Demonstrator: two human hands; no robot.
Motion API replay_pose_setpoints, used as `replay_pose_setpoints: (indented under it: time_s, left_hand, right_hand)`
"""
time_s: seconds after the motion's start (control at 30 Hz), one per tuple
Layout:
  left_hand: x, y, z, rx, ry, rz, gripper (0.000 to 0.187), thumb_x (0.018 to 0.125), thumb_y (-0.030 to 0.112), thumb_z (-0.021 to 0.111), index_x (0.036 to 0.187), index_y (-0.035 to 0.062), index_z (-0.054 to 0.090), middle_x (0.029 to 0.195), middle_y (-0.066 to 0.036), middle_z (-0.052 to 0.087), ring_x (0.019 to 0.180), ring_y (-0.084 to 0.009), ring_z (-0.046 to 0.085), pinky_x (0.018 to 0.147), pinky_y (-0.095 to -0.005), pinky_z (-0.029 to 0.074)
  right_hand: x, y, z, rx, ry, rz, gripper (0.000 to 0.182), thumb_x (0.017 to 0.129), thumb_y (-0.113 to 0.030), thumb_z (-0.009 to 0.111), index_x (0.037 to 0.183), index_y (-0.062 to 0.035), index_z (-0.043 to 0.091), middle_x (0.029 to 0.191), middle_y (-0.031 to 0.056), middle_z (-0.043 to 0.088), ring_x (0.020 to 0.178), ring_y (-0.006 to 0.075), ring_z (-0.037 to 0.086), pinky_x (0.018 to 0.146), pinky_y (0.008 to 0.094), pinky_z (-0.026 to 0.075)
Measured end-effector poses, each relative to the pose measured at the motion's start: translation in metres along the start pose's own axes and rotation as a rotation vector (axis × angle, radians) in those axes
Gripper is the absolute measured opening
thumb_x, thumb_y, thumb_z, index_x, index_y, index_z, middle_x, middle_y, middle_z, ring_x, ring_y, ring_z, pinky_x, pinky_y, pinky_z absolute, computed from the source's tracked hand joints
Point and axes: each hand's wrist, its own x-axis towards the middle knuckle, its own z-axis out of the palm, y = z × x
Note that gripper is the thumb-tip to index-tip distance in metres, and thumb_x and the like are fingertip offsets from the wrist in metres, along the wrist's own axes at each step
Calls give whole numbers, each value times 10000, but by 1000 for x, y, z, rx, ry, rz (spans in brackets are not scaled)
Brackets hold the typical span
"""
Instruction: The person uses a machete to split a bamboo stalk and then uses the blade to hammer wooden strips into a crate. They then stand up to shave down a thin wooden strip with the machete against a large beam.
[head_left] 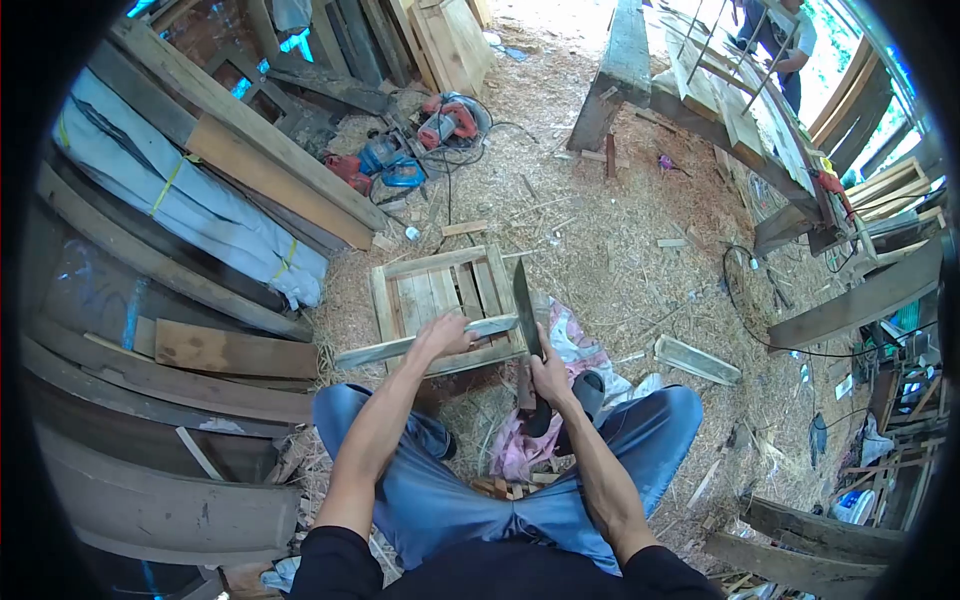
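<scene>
My left hand point(447, 336) is closed on a narrow wooden strip point(385, 352), which lies slanted over a slatted wooden frame point(440, 265) on the ground before me. In my right hand point(549, 376) is a machete-like knife point(523, 303). Its long dark blade points away from me, close to the strip's right end, and a black handle end shows below the hand. A short brown wood piece point(526, 385) is beside the right hand. Pink patterned cloth point(522, 452) lies under and around that hand, between my legs.
Power tools with cables point(447, 122) lie ahead on the left. Stacked planks and curved timbers point(165, 510) line the left side. A heavy beam point(612, 75) and a plank-loaded bench point(735, 120) stand ahead right, a person point(790, 50) behind them. A loose wood block point(697, 360) lies to the right.
</scene>
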Motion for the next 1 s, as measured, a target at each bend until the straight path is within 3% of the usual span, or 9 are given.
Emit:
replay_pose_setpoints:
  time_s: [0.07,0.1,0.27,0.33,0.4,0.57,0.6,0.67,1.0]
  left_hand:
    - [10,-18,21,19,142,75,376,887,385,580,1077,77,683,1058,-215,671,1037,-387,629,885,-492,503]
    - [14,-25,32,30,266,137,369,876,378,586,1060,71,678,993,-211,684,966,-401,649,835,-494,517]
    - [-10,-3,13,26,188,86,339,884,389,603,986,77,685,1012,-199,685,948,-384,661,790,-509,520]
    - [-5,-6,19,54,206,95,346,878,392,610,1004,79,688,1008,-198,687,960,-382,658,799,-500,523]
    - [11,-17,42,65,208,119,359,877,402,609,1018,82,688,1005,-195,690,959,-384,658,805,-498,523]
    - [12,-22,47,89,222,184,368,883,411,599,1055,99,691,1007,-205,690,954,-395,657,815,-496,525]
    - [8,-17,38,102,273,172,351,892,404,594,1049,99,670,975,-200,690,923,-390,662,781,-498,528]
    - [0,-8,22,125,369,145,320,909,391,585,1036,100,629,909,-189,692,860,-381,672,714,-501,534]
    - [9,-19,55,62,410,251,290,954,396,532,947,106,553,723,-170,654,714,-398,660,566,-512,507]
  right_hand:
    - [3,-12,-10,218,52,56,677,901,-105,437,1536,-242,249,953,292,667,761,363,684,675,443,515]
    - [13,-1,-2,228,263,-216,678,928,-70,448,1543,-271,245,595,12,522,478,81,504,450,254,447]
    - [-20,-90,-33,248,506,-393,635,945,-38,458,1538,-96,235,601,6,395,503,83,393,454,278,352]
    - [-8,-29,6,40,477,-397,661,915,-45,520,1522,-134,273,850,256,660,626,298,622,633,359,510]
    - [-10,15,26,-288,116,-246,725,878,-44,526,1530,-203,252,1245,358,527,1074,470,589,828,487,509]
    - [1,15,8,109,-35,-61,693,894,-107,481,1538,-184,238,1381,343,443,1244,421,509,930,426,485]
    - [10,20,9,111,-24,-76,693,894,-107,481,1538,-184,238,1381,343,443,1244,421,509,930,426,485]
    - [22,32,11,312,115,-175,695,915,-55,431,1544,-274,233,621,81,548,469,140,525,447,327,454]
    - [-1,-41,-7,27,592,-531,706,914,-10,479,1548,-179,218,650,126,554,505,190,504,500,324,427]
